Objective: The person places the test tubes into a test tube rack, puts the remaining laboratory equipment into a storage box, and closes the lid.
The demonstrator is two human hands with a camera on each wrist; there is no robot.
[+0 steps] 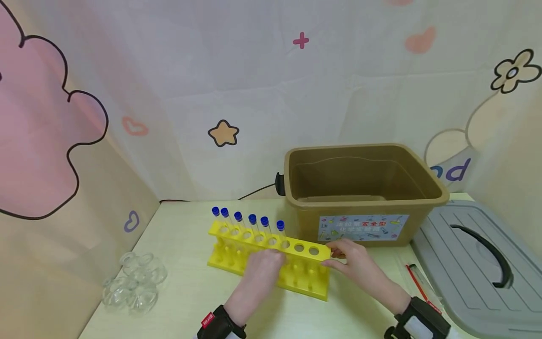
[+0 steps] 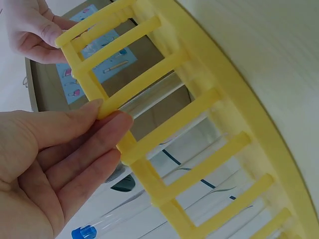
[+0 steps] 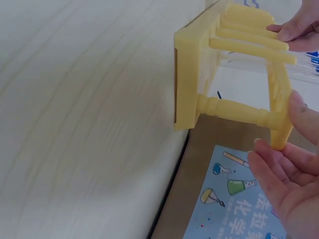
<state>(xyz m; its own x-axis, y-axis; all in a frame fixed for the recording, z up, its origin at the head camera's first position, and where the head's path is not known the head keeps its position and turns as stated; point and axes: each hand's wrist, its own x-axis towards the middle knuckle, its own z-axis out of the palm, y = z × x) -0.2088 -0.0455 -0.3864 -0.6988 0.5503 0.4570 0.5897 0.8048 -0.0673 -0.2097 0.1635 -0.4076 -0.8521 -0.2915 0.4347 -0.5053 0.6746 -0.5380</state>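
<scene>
A yellow test tube rack stands on the pale table, and several clear test tubes with blue caps fill its left and middle holes. The holes at its right end hold no tubes. My left hand pinches the front edge of the rack's top plate near the middle; in the left wrist view, thumb and fingertips meet at that edge. My right hand grips the right end of the top plate, thumb on one side and fingers on the other, as the right wrist view also shows.
Behind the rack stands a brown bin with a printed label. A grey lid with a black handle lies at the right, beside a thin red rod and a clear tube. Rounded clear glassware is grouped near the left edge.
</scene>
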